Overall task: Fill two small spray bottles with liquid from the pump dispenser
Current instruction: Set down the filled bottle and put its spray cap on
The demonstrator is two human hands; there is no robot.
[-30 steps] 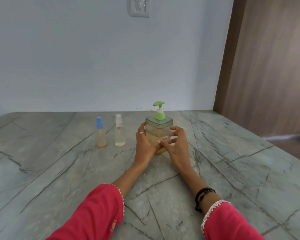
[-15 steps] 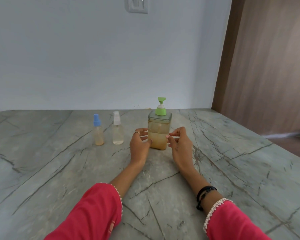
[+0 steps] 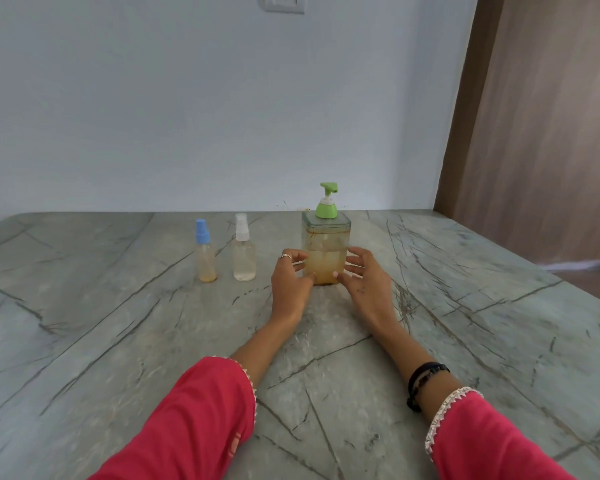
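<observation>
The pump dispenser [image 3: 326, 237], a clear square jar with a green pump head and amber liquid in its lower half, stands upright on the stone counter [image 3: 118, 323]. Its nozzle points right. My left hand [image 3: 290, 285] flanks its left side and my right hand [image 3: 368, 282] its right side. The fingers of both are spread and fairly straight, and the thumbs touch the jar's lower front. To the left stand two small spray bottles, both capped: a blue-capped one [image 3: 207, 258] with a little amber liquid and a white-capped one [image 3: 244, 258] with pale liquid.
The grey veined counter runs wide to both sides and toward me. A pale wall closes the back, with a switch plate [image 3: 284, 3] high up. A brown wooden panel [image 3: 551, 133] stands at the right, beyond the counter's edge.
The dispenser was gripped in both hands with its nozzle pointing left. It has turned so the nozzle points right, and my fingers have loosened and spread beside it.
</observation>
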